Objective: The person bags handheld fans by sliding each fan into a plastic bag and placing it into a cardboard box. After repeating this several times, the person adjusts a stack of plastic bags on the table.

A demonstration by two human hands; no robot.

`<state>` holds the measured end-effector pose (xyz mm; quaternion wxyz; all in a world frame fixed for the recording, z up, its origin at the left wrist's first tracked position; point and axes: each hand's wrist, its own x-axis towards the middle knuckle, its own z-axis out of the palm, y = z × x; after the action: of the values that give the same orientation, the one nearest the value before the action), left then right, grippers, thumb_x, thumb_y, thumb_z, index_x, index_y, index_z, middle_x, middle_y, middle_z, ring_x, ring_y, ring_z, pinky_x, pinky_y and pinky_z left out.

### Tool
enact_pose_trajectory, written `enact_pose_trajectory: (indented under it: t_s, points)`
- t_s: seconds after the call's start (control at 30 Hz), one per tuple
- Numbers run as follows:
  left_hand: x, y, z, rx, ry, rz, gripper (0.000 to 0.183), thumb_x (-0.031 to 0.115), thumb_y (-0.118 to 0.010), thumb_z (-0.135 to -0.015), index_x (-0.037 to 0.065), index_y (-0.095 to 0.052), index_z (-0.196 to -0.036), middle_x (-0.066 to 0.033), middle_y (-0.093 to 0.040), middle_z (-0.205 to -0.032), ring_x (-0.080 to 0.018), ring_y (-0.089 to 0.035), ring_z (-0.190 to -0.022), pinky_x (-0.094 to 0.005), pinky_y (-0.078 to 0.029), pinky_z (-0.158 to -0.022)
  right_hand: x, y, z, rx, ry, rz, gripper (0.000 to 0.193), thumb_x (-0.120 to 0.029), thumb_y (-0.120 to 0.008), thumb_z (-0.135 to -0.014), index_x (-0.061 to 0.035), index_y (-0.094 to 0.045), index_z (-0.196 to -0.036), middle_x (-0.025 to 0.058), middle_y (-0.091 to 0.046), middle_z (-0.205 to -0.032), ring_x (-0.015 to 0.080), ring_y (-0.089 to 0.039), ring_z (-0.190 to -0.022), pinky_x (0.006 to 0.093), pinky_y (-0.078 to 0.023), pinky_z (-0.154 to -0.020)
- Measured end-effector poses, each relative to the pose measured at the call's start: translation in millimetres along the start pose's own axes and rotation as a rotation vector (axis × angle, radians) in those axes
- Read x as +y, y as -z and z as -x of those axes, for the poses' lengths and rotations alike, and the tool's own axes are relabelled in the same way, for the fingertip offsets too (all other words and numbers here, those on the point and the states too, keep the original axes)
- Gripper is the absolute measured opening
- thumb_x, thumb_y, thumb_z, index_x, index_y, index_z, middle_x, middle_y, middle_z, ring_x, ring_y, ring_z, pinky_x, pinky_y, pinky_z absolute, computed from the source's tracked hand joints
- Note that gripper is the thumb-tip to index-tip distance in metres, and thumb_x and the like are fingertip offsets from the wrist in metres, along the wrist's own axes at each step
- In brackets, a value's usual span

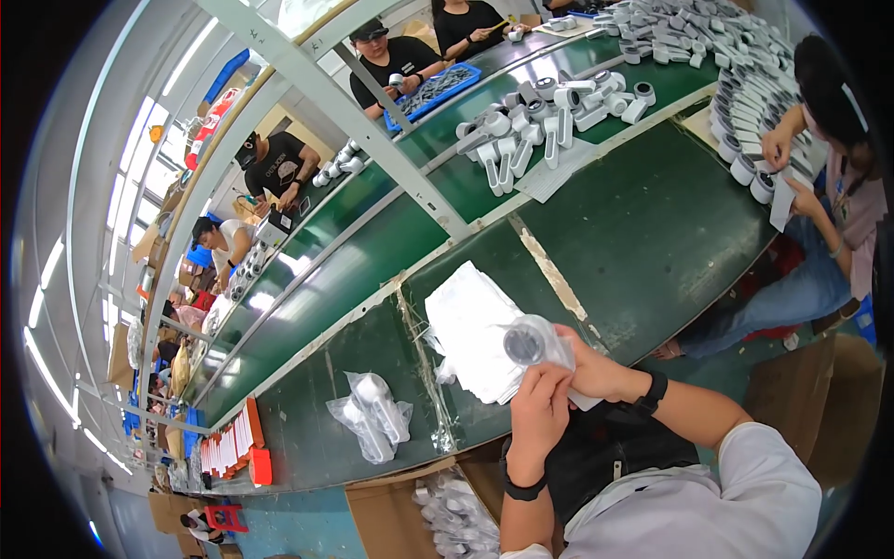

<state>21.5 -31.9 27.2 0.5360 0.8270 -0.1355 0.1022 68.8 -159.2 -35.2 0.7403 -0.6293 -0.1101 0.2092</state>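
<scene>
Over the green table's front edge I hold a white handheld device (526, 345) with a round grey head, inside a clear plastic bag. My left hand (538, 410) pinches the bag's near side below the round head. Around the device's body from the right is wrapped my right hand (594, 368); the bag's open end cannot be made out. Just beyond my hands lies a stack of flat white plastic bags (470, 321). To the left, bagged white devices (374, 419) of the same kind rest on the table.
Below the table edge stands a cardboard box (391, 512) holding several bagged devices. Beyond a low rail runs a green conveyor (372, 233) with a pile of unbagged devices (549, 116). A co-worker (829, 158) sits at the right. Orange bins (259, 466) stand at far left.
</scene>
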Motion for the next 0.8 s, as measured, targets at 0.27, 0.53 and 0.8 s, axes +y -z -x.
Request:
enact_pose_trajectory:
  t_s: [0.27, 0.53, 0.8]
  points:
    - [-45, 4, 24, 0.208, 0.228, 0.494, 0.030, 0.000, -0.059, -0.091, 0.000, -0.051, -0.120, -0.0059, -0.061, -0.103, -0.0135, -0.060, -0.090, -0.0276, -0.051, -0.077, -10, -3, -1, 0.164, 0.069, -0.283, 0.064, -0.028, -0.058, -0.097, -0.0089, -0.023, -0.147, 0.0118, -0.062, -0.103, 0.0160, -0.060, -0.090, 0.0303, -0.049, -0.078]
    - [-35, -16, 27, 0.095, 0.528, 1.010, 0.050, 0.022, -0.048, -0.100, 0.013, -0.027, -0.145, -0.0096, -0.050, -0.131, -0.0240, -0.059, -0.106, -0.0371, -0.055, -0.074, -23, -23, -2, 0.536, 0.786, 0.667, 0.033, -0.020, -0.056, -0.095, -0.0015, -0.054, -0.123, 0.0106, -0.062, -0.090, 0.0225, -0.061, -0.077, 0.0307, -0.047, -0.071]
    - [-34, 39, 34, 0.423, 0.288, 1.087, 0.042, 0.022, -0.054, -0.098, 0.009, -0.037, -0.134, -0.0138, -0.059, -0.110, -0.0254, -0.062, -0.073, -0.0334, -0.050, -0.047, -20, -26, 12, 0.407, 0.553, 0.368, 0.009, -0.002, -0.063, -0.086, 0.0011, -0.068, -0.093, 0.0076, -0.060, -0.075, 0.0134, -0.055, -0.062, 0.0257, -0.042, -0.055]
